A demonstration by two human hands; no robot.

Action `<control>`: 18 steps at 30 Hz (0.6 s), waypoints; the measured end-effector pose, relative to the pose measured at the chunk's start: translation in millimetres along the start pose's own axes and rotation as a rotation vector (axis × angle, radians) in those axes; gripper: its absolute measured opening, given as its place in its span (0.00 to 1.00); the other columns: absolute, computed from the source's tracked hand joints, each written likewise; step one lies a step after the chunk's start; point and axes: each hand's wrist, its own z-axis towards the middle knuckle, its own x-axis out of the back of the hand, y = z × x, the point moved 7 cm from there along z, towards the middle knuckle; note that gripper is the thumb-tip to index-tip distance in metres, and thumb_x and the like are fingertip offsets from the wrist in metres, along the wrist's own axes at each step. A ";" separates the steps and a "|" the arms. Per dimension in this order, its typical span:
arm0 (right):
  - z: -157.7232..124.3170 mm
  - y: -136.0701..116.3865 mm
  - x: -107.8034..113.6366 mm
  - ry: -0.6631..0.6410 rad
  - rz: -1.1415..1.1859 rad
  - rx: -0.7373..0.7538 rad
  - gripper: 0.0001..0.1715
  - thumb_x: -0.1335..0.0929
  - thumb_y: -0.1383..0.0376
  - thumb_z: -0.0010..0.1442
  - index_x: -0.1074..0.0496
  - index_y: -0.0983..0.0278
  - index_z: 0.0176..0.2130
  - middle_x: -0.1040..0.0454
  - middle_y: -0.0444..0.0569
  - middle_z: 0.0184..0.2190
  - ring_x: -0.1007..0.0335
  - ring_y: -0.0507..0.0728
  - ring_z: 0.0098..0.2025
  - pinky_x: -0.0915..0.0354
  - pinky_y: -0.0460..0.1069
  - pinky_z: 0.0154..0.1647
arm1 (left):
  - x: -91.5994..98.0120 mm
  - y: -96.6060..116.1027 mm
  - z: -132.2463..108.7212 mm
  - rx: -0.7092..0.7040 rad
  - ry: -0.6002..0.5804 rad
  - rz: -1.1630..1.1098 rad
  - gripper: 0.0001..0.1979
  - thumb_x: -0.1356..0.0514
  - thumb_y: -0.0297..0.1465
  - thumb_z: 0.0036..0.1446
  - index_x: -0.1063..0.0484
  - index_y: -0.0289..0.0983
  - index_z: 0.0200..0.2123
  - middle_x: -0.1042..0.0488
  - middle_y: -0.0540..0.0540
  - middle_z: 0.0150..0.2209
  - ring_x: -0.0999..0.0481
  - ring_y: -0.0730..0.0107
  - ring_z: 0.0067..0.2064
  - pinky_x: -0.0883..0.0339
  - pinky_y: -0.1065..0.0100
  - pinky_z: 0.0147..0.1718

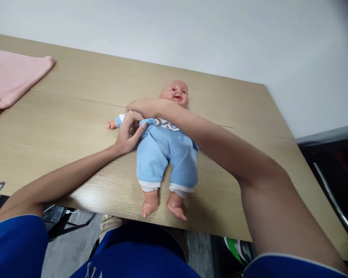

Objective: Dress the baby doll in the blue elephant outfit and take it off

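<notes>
A baby doll lies on its back on the table, its head toward the far side and its bare feet toward me. It wears a light blue fleecy outfit with white cuffs and a printed chest. My left hand is at the doll's side, thumb and fingers closed on the outfit's edge near the waist. Reaching across the doll's chest, my right hand is above my left one, near the doll's shoulder and arm. Its fingers are blurred and mostly hidden. One small doll hand sticks out past my left hand.
The wooden table has seams across its top and meets a white wall. A pink cloth lies at the far left. Below the near edge are a dark metal frame and a green and white round item.
</notes>
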 end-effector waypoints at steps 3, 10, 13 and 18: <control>-8.4 -4.9 -3.9 -0.057 -0.150 -0.062 0.06 0.24 0.72 0.69 0.17 0.67 0.47 0.12 0.53 0.50 0.17 0.61 0.50 0.28 0.54 0.53 | 0.8 -0.5 -0.3 0.007 0.035 0.013 0.13 0.36 0.46 0.83 0.24 0.43 0.47 0.25 0.46 0.41 0.27 0.63 0.42 0.30 0.58 0.44; -62.9 13.7 36.2 0.357 0.105 -0.149 0.26 0.28 0.68 0.67 0.19 0.58 0.62 0.16 0.55 0.60 0.21 0.69 0.64 0.26 0.64 0.70 | 7.6 9.6 -9.5 -0.116 0.145 0.176 0.11 0.34 0.45 0.82 0.21 0.44 0.50 0.22 0.45 0.44 0.21 0.62 0.46 0.24 0.58 0.49; -82.3 21.1 38.2 0.376 0.184 -0.132 0.32 0.28 0.67 0.64 0.18 0.55 0.66 0.17 0.55 0.64 0.24 0.72 0.70 0.29 0.68 0.76 | 13.1 8.6 -15.4 -0.158 0.211 0.269 0.16 0.34 0.50 0.81 0.20 0.44 0.51 0.25 0.40 0.58 0.20 0.53 0.61 0.22 0.49 0.61; -104.1 7.8 42.4 0.366 0.193 -0.074 0.33 0.26 0.60 0.68 0.18 0.50 0.69 0.22 0.55 0.73 0.31 0.75 0.78 0.38 0.74 0.84 | 9.8 5.6 -13.8 -0.225 0.178 0.069 0.13 0.42 0.48 0.84 0.26 0.51 0.62 0.27 0.41 0.66 0.22 0.50 0.70 0.24 0.42 0.70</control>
